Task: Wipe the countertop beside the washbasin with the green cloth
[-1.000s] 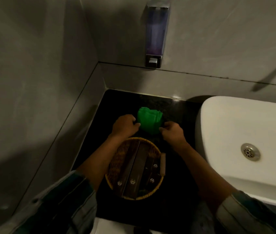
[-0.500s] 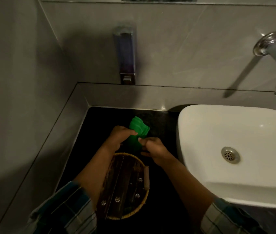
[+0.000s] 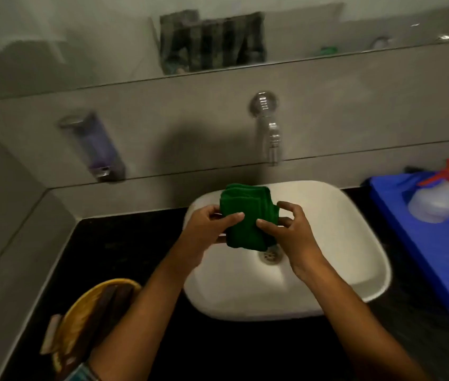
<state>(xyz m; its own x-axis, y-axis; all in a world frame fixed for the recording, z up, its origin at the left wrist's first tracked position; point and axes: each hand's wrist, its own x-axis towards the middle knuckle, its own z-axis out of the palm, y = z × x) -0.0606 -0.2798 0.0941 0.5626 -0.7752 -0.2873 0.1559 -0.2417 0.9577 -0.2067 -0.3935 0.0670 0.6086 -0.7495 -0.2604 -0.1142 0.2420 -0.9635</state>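
Black countertop (image 3: 124, 251) running along the grey tiled wall, carrying a white washbasin (image 3: 336, 259) at its centre. Blue tray (image 3: 432, 243) at the countertop's right edge, holding a spray bottle (image 3: 435, 204). Woven basket (image 3: 91, 320) at the front left corner. Wall-mounted tap (image 3: 268, 125) above the basin's rear rim; soap dispenser (image 3: 99, 147) on the wall to its left. Folded green cloth (image 3: 245, 215) held over the basin bowl, above the drain (image 3: 270, 255), pinched between left hand (image 3: 206, 229) and right hand (image 3: 292, 232), each closed on one side edge.

Dim grey tiled wall (image 3: 190, 119), chrome wall tap (image 3: 268, 125), soap dispenser (image 3: 99, 147), mirror (image 3: 107, 37) above.
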